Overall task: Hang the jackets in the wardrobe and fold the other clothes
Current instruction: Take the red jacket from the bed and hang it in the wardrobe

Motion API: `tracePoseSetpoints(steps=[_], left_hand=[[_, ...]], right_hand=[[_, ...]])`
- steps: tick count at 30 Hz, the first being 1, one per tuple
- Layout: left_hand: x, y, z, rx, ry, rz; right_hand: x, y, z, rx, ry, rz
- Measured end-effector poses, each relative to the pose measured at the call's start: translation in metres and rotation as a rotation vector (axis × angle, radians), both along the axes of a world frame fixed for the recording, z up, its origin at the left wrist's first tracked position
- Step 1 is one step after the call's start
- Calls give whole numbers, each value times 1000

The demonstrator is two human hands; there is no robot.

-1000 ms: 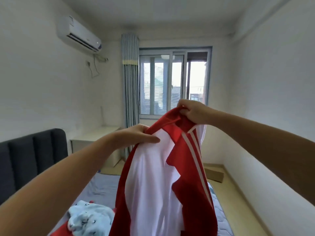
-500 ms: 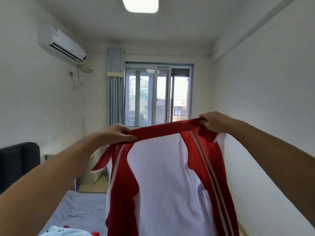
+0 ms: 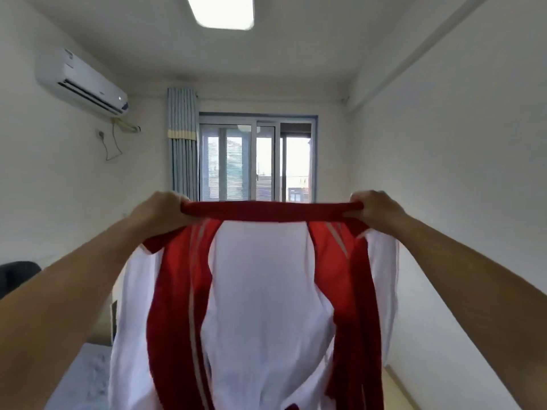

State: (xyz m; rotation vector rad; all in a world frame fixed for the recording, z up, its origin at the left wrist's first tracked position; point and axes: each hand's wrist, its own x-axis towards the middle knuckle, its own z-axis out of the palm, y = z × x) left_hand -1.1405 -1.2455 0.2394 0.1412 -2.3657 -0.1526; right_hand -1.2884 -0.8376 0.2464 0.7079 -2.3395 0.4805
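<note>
Red-and-white jacket [image 3: 260, 306] held up at arm's length, mid-frame, directly in front of the window [image 3: 256, 156]. Left hand [image 3: 161, 211] pinches the left end of the red collar band [image 3: 270, 210], fingers curled tight over the cloth. Right hand [image 3: 374, 213] pinches the right end the same way. Band pulled taut and level between them, crossing the window's lower edge. White back panel hangs straight below, red side panels with pale stripes flanking it; hem runs out of frame.

Jacket blocks the floor and wall under the window. Curtain [image 3: 182, 143] gathered just left of the window. Air conditioner [image 3: 81, 82] high on the wall further left, cable dangling beneath. Ceiling light [image 3: 222, 10] above. Grey bed [image 3: 85, 377] low left of the jacket, partly hidden by the left forearm; dark headboard [image 3: 16, 272] at the left edge
</note>
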Motion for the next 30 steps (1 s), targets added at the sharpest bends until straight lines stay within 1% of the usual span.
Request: tracePoseSetpoints(steps=[1, 2, 3, 4, 5, 7, 9, 10, 11, 12, 13, 14, 16, 17, 18, 20, 22, 23, 24, 26, 28, 30], left_hand=[[2, 1, 5, -19, 19, 9], [3, 2, 5, -148, -77, 43], [4, 7, -4, -263, -213, 73], [6, 10, -14, -363, -327, 102], [7, 11, -19, -370, -338, 101], [5, 6, -16, -287, -272, 57], [7, 7, -8, -265, -304, -16], [8, 10, -4, -239, -303, -50], [9, 11, -2, -252, -243, -64], [9, 11, 1, -292, -161, -56], [10, 10, 2, -347, -116, -18], [10, 9, 1, -448, -155, 39], [5, 8, -13, -672, -384, 126], [3, 9, -19, -710, -459, 132], [1, 8, -21, -699, -485, 126], [2, 7, -17, -533, -432, 28], [-1, 8, -12, -359, -358, -84], [-4, 12, -10, -311, -346, -112], [-6, 18, -7, -283, -357, -130], [-10, 32, -3, -204, -380, -200], [-11, 51, -1, -68, -386, -316], [-12, 74, -5, 96, -427, -461]], right_hand=[[1, 1, 2, -72, 40, -1], [3, 1, 3, -8, -3, 9], [7, -1, -1, 172, -96, -27], [6, 0, -7, 289, -166, -64], [7, 2, -11, 308, -188, -73], [0, 9, -14, 273, -259, -39], [1, 7, -14, 312, -361, -12], [-1, 5, -12, 285, -378, 13], [-2, 4, -9, 202, -325, 49], [-4, 4, -7, 70, -252, 90], [-5, 5, -4, 1, -202, 104], [-7, 6, -3, 17, -202, 115], [-7, 6, -7, 286, -303, 39], [-8, 7, -9, 347, -330, 11], [-10, 8, -10, 359, -346, 22], [-12, 10, -11, 361, -363, 31], [-11, 6, -12, 410, -385, 21], [-10, 2, -12, 448, -394, 12], [-7, -1, -11, 478, -380, 9], [0, -10, -8, 502, -276, 38], [8, -22, -6, 463, -174, 144], [23, -39, -3, 315, -114, 329]])
